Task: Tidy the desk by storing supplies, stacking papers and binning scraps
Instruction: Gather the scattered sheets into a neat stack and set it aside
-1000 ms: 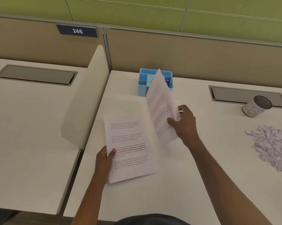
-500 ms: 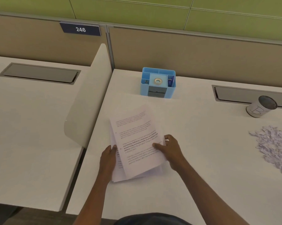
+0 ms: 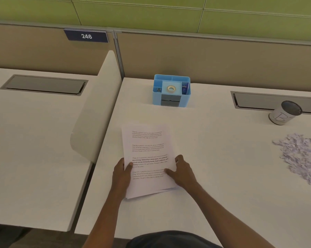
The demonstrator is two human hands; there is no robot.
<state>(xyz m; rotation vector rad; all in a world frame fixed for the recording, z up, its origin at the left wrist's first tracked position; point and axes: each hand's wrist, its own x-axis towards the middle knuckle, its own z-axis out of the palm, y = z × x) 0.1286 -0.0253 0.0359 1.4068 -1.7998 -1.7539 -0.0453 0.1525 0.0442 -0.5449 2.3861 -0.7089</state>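
A stack of printed papers [image 3: 147, 151] lies flat on the white desk [image 3: 213, 176] in front of me. My left hand [image 3: 121, 173] grips the stack's left edge, thumb on top. My right hand [image 3: 181, 170] presses on its right edge, fingers on the top sheet. The lower sheets stick out slightly at the bottom right corner. A blue desk organiser [image 3: 171, 90] stands at the back of the desk with a roll of tape [image 3: 171, 88] and small supplies inside. A pile of torn paper scraps [image 3: 301, 154] lies at the right. A white cylindrical bin [image 3: 285, 112] stands behind the scraps.
A curved white divider panel [image 3: 97, 111] separates this desk from the neighbouring desk [image 3: 31, 140] on the left. Grey cable hatches [image 3: 274, 102] are set into both desks at the back. A tan partition with a "246" sign [image 3: 86, 36] runs behind.
My right hand has laid its raised sheet down onto the stack. Both hands have squared the skewed sheets into a straighter pile.
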